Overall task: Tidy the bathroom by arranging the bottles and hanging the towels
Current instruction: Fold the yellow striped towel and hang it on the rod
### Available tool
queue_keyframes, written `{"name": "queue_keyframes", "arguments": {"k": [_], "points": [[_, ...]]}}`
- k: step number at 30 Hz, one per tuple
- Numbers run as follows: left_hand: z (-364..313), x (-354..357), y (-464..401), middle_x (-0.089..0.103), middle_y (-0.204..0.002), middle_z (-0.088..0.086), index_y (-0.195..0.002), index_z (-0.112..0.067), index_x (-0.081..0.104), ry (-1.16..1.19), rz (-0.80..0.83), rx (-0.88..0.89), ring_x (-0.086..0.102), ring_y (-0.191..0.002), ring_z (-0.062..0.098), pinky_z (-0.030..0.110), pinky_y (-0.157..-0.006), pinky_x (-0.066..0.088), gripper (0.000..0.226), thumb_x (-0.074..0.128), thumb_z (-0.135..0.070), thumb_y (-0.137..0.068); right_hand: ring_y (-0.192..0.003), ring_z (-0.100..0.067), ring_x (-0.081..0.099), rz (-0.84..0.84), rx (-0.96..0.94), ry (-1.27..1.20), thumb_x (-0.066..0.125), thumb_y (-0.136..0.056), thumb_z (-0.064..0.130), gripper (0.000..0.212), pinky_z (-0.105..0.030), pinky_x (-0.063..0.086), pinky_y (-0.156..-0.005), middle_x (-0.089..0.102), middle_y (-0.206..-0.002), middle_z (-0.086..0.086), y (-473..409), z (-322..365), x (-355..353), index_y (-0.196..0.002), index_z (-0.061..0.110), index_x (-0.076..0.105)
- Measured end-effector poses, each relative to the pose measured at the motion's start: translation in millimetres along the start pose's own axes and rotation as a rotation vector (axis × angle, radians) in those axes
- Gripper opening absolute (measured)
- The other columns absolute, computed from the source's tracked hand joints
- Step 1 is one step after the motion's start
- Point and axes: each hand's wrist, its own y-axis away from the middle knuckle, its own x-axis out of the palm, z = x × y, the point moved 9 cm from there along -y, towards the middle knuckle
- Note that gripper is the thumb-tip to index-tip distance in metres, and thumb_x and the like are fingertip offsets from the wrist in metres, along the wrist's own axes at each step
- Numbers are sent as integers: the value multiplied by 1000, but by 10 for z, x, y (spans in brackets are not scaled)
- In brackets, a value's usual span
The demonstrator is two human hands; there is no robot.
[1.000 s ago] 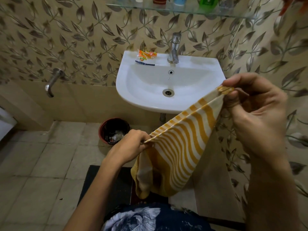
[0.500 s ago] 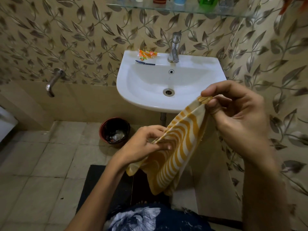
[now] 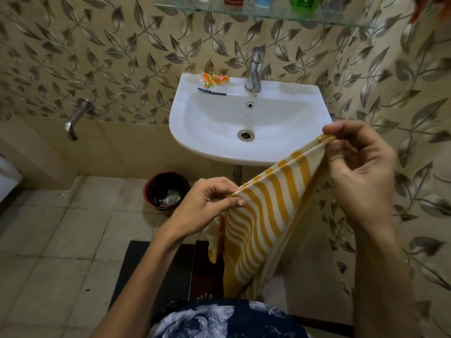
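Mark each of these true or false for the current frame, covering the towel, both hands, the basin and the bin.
1. Both hands, left hand and right hand, pinch the yellow-and-white striped towel. True.
2. The towel lies in the white ceramic basin. False: it hangs in the air in front of the basin.
3. An orange plastic wrapper sits on the basin rim. True.
4. The round dark waste bin stands on the glass wall shelf. False: it stands on the floor.

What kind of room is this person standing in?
Most likely a small home bathroom: a white sink with a tap is fixed to the leaf-patterned wall, a glass shelf of bottles hangs above it, and both hands hold a striped towel.
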Motion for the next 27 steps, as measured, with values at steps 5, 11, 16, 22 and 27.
{"name": "queue_keyframes", "arguments": {"k": [5,11,16,22,27], "points": [[-153,61,8,59,-76,-4,-85,-15,76,-255,-62,61,58,-74,13,20,-67,46,10,72,-9,-78,-49,0,42,327,281,126,40,-93,41,18,-22,34,-52,48,-56,14,269,-383,535,-93,31,55],[-236,-3,26,55,-71,-9,-86,-13,76,-321,-108,83,51,-64,0,10,-59,38,11,71,-5,-79,-67,-8,57,867,178,710,59,-73,65,31,-30,44,-57,60,-66,9,557,-514,958,-72,34,56],[-189,75,24,67,-80,1,-87,-11,74,-183,80,45,62,-75,9,25,-67,48,15,64,-22,-85,-60,-12,52,955,80,688,52,-87,51,34,-28,35,-53,58,-61,1,550,-354,986,-72,21,59],[69,82,148,66,-86,26,-85,9,67,-113,285,-128,64,-81,37,54,-78,51,38,62,-29,-87,-67,-10,55,890,24,425,45,-94,39,36,-35,43,-65,61,-69,0,399,-16,834,-74,14,60],[146,-67,169,61,-80,-4,-77,-13,73,-194,247,-151,60,-76,16,35,-72,50,30,57,-38,-82,-62,-14,54,744,26,328,45,-87,50,42,-23,39,-56,59,-68,-3,164,94,429,-69,15,60]]}}
